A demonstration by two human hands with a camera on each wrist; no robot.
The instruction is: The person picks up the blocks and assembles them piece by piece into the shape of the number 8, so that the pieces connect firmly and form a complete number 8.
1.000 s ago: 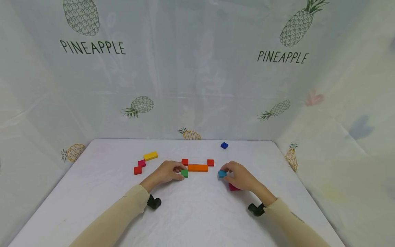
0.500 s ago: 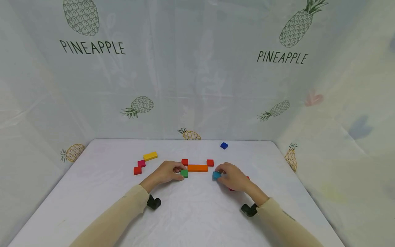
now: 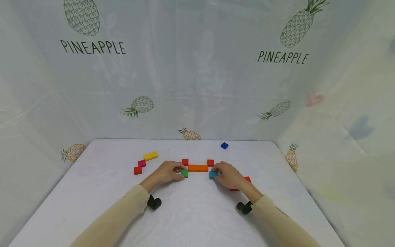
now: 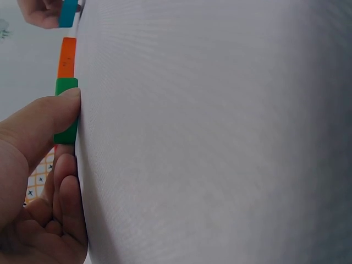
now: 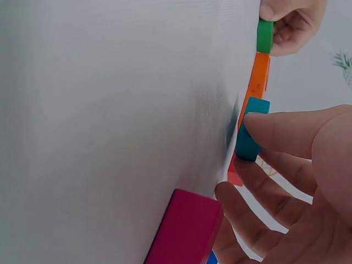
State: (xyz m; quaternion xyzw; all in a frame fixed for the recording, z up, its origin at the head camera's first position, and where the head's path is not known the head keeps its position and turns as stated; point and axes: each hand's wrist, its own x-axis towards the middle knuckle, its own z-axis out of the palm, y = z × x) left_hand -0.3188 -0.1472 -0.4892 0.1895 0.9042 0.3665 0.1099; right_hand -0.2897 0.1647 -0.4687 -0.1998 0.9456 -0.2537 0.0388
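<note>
My left hand (image 3: 168,172) pinches a small green block (image 3: 184,174) on the white table, at the left front corner of a long orange block (image 3: 198,168). In the left wrist view the thumb lies on the near face of the green block (image 4: 66,88). Between thumb and fingers, my right hand (image 3: 230,175) grips a light blue block (image 3: 213,175) near the orange block's right end. A shadow falls on the cloth beside this blue block (image 5: 253,129) in the right wrist view. Two red cubes, one left (image 3: 184,162) and one right (image 3: 210,162), stand behind the orange block's ends.
Under and behind the right wrist lie a red block (image 3: 248,179) and a magenta block (image 5: 184,231), partly hidden. A yellow block (image 3: 150,156), a magenta cube (image 3: 141,163) and a red cube (image 3: 138,170) lie at left. A dark blue block (image 3: 224,145) is near the back edge.
My right hand has moved left with the light blue block, closer to the orange block, uncovering part of the red block behind its wrist. The left hand and green block have stayed put.
</note>
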